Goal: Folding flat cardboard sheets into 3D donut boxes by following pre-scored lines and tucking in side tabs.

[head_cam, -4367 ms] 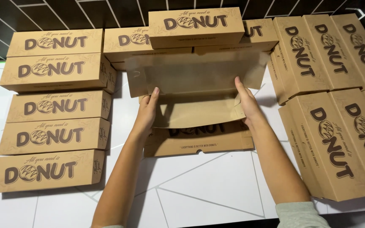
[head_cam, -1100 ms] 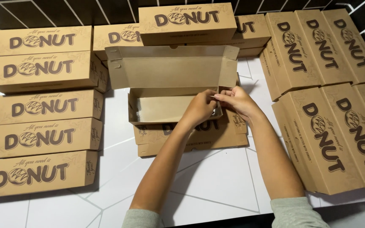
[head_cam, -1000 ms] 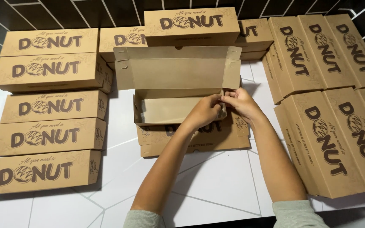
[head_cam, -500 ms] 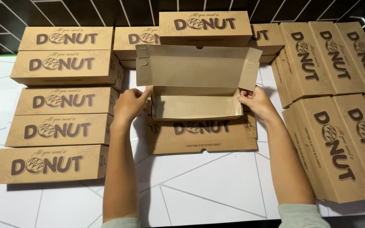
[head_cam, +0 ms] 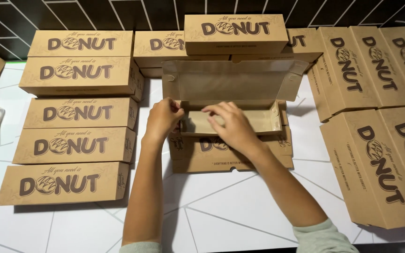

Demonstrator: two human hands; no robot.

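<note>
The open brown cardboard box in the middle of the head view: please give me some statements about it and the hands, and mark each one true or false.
1. The lid of the open brown cardboard box stands up at the back. True.
2. The left hand is at the left end of that box. True.
3. The right hand rests on the white table, away from the box. False: it reaches over the front wall into the box.
4. The open box sits on flat brown cardboard pieces. True.
5. The closed brown cardboard boxes on the left lie open. False: their lids are shut.
6. Doughnuts fill the open box. False: the part of its inside that shows is bare cardboard.
</note>
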